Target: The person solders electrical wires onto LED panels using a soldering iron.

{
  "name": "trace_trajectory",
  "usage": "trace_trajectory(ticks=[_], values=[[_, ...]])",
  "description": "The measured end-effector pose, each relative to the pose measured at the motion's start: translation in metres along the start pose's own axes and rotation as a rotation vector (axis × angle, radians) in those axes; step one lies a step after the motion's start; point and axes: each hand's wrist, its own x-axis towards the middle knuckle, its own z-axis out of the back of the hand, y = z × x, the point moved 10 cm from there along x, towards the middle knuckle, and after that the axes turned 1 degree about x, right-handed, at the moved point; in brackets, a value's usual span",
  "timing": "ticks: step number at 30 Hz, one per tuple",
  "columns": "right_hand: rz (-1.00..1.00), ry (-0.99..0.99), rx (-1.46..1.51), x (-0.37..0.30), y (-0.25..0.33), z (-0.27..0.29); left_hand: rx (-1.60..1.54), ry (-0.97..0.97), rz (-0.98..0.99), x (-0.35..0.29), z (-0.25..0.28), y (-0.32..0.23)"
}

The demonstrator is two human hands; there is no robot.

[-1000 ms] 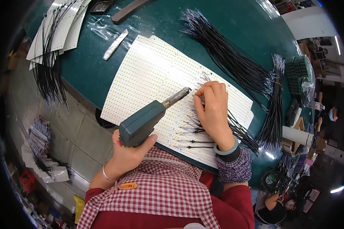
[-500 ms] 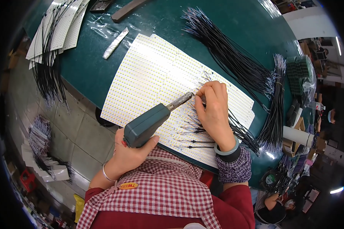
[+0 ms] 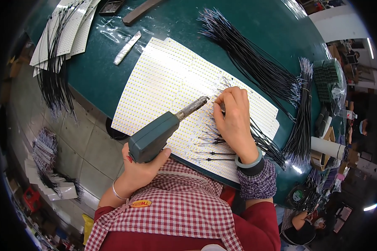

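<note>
My left hand (image 3: 143, 170) is wrapped round the handle of a dark green soldering gun (image 3: 154, 136). Its metal tip points up and right, just left of my right fingertips and over a white LED board (image 3: 155, 79) dotted with rows of small yellow chips. My right hand (image 3: 235, 119) is closed in a pinch above the board on a thin black wire, mostly hidden by the fingers. Several short black wires (image 3: 218, 154) lie across the board's right part, under and beside that hand. The board lies stacked on at least one more like it.
The green table (image 3: 176, 21) bears a large bundle of black wires (image 3: 247, 54) behind the board and a tied bundle (image 3: 299, 117) at right. A foil-wrapped bar (image 3: 127, 48) lies at left, beyond it more boards (image 3: 65, 31) with wires. At far right stands a bagged green stack (image 3: 327, 83).
The soldering gun has drawn back slightly left and up, its tip moving away from my right fingertips. My right hand has barely moved.
</note>
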Motion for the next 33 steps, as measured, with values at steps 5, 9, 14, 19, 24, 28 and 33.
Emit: trace_trajectory(ticks=[5,9,14,19,24,28,33], values=[[-0.02,0.016,0.005,0.002,-0.004,0.002,-0.002,-0.012,-0.047,-0.001,0.001,-0.005],[-0.17,-0.012,0.281,-0.002,-0.032,0.018,-0.03,-0.027,-0.043,-0.003,0.003,-0.005],[-0.147,0.034,0.335,-0.008,-0.015,0.021,-0.045,-0.026,0.014,-0.005,0.004,0.003],[-0.057,0.063,0.174,-0.013,0.002,0.011,-0.03,-0.026,-0.048,-0.004,0.003,-0.005],[-0.055,-0.016,0.07,-0.012,-0.005,0.01,-0.045,-0.03,-0.033,-0.006,0.005,-0.002],[-0.007,-0.087,-0.108,-0.012,0.003,0.008,-0.022,-0.02,-0.06,-0.006,0.005,-0.003],[0.03,-0.089,0.045,-0.013,0.004,0.009,-0.05,-0.024,-0.039,-0.008,0.006,0.002]])
